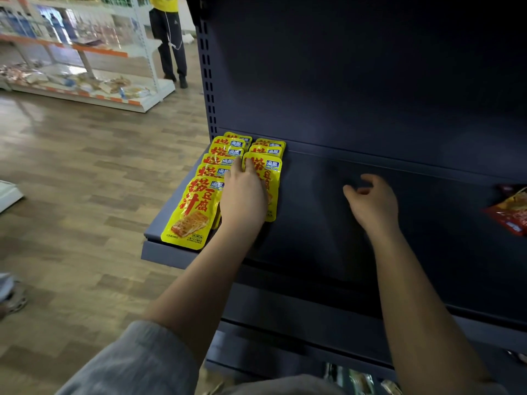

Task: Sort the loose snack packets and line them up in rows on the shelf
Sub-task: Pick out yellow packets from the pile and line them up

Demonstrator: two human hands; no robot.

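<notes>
Yellow packets [196, 192] sit in two rows at the shelf's [370, 223] left end; your left hand [245, 195] presses flat on the right row (squaring it), right hand [373, 201] hovers loose, empty. Next, fetch the red packet [510, 212] far right.

The shelf [356, 212] looks like painted metal, dark blue-grey and matt, its slotted upright [207, 67] the same finish. The yellow packets [191, 206] are glossy plastic film that catches the light, smooth with crimped edges, and the red packet [510, 212] at the right edge has a like sheen. The floor [85, 172] is wood-look plank with a soft shine, and the sleeve [137, 363] is grey, matt cloth
</notes>
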